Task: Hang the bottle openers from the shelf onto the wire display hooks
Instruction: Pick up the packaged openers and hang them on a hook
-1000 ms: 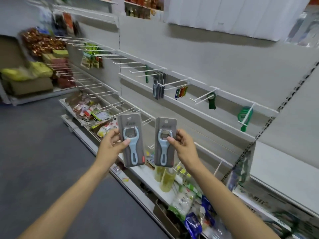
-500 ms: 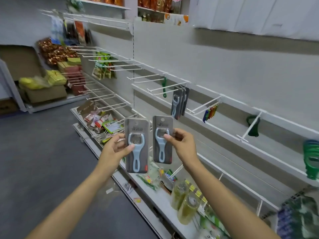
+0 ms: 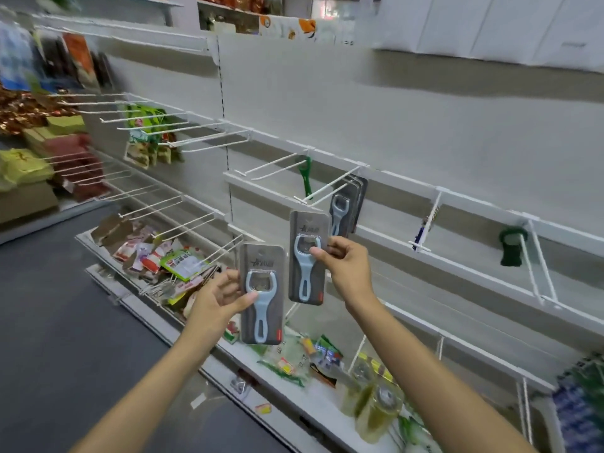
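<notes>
Both hands were up at frame centre, each pinching one carded bottle opener. Left hand (image 3: 218, 300) held the lower carded opener (image 3: 261, 294) by its left edge, thumb across the front near the blue handle, fingers behind the card. Right hand (image 3: 347, 267) held the higher carded opener (image 3: 308, 256) by its right edge, thumb on the front at the opener head. Both cards were upright, side by side, edges close; I couldn't tell if they touched.

The right-hand card's top sat just below the tip of a white wire hook (image 3: 322, 188) at centre frame, not on it. That hook already carried a stack of hung openers (image 3: 347, 204) near the back panel, partly behind the right-hand card. A green opener (image 3: 306, 178) hung on the next hook to the left.

Lower left of frame: wire basket shelf (image 3: 98, 246) with mixed packets. Bottom right: yellowish bottles (image 3: 376, 410) on the bottom shelf, blurred. Right of frame: a dark green item (image 3: 510, 246) on another hook.
</notes>
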Demonstrator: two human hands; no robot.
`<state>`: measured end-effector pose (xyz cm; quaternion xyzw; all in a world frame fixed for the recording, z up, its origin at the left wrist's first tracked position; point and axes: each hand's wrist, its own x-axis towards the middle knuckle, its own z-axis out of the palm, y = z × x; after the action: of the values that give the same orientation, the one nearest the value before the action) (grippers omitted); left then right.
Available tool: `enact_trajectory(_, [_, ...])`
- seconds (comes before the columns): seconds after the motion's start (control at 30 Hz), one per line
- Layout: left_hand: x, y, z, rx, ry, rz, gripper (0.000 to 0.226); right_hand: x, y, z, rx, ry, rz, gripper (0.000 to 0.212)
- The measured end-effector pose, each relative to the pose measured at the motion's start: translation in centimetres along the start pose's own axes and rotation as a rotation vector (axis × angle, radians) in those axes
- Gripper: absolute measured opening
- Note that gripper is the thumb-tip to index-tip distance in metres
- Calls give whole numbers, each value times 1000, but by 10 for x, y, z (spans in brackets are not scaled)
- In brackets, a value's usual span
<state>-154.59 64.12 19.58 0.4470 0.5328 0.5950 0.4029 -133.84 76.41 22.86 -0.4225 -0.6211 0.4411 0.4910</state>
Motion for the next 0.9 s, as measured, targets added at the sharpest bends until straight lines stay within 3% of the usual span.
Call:
enact_trajectory(0.07, [17,-5,-17,-2,-62,-17,27,6,4,10,-40,54,-2,12])
enact_trajectory(0.13, [31,-8,-31,7,-138,-32,32,11,9,19,-72,111,-14,25])
enact_trajectory(0.3, [62,-9,-54,3,-245,-48,24,16,12,41,-79,210,-19,41])
enact_trajectory(0.4, [74,-7,-62,-11,-315,-46,23,18,13,49,-72,273,-2,31])
enact_trajectory(0.5, [84,-9,-67,7,-373,-41,26,20,10,55,-70,337,18,7])
enact_trajectory(0.63, [98,-13,-68,16,-400,-35,27,29,15,57,-107,373,30,16])
enact_trajectory(0.8, [115,-17,-59,10,-409,-42,25,47,22,49,-91,376,49,3])
enact_trajectory(0.9, [125,-18,-50,15,-424,-57,27,68,29,38,-124,385,70,12])
